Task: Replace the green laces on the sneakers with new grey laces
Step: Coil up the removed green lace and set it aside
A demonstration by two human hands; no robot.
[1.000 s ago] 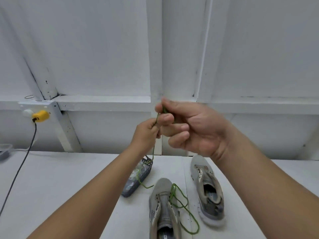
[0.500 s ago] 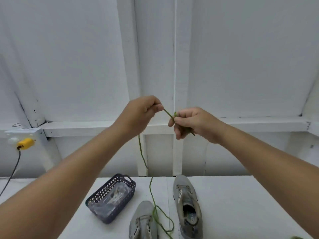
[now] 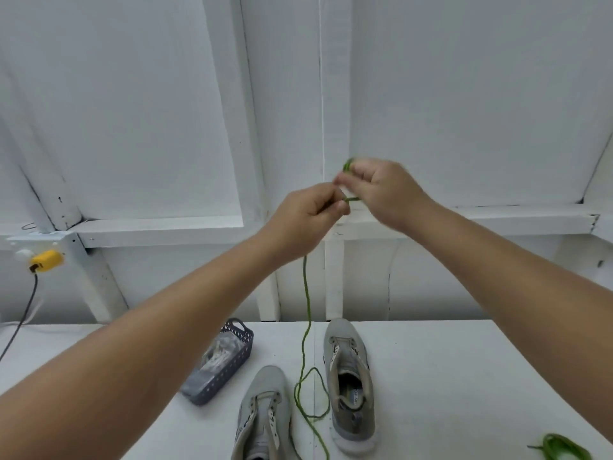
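While both arms reach forward above the white counter (image 3: pixel 464 376), the left hand (image 3: pixel 306 210) and the right hand (image 3: pixel 381 190) meet in front of the white panelled wall. The left hand's fingers (image 3: pixel 331 202) are curled and pinch a thin green cord shoelace (image 3: pixel 306 293); a short run of it crosses from these fingers to the right hand. The right hand is blurred; its fingers (image 3: pixel 351 180) are bent round a small green loop of the same lace that shows just above them.

Below the left fingers the lace hangs free, drops to the counter and ends in a loose loop lying between two grey mesh sneakers. The left grey sneaker (image 3: pixel 263 413) lies below and slightly left of the fingers, its eyelets showing no lace. The right grey sneaker (image 3: pixel 350 383) lies below the right fingers, likewise unlaced. Whether the lace touches either shoe cannot be told.

Left of the hanging lace, under the left forearm, stands a dark blue perforated plastic basket (image 3: pixel 229 366) holding a clear packet. Far right of the fingers, at the counter's near edge, lies a second coiled green shoelace (image 3: pixel 564 448). Far to the left, a yellow plug (image 3: pixel 44 260) with a black cable sits on the wall rail.
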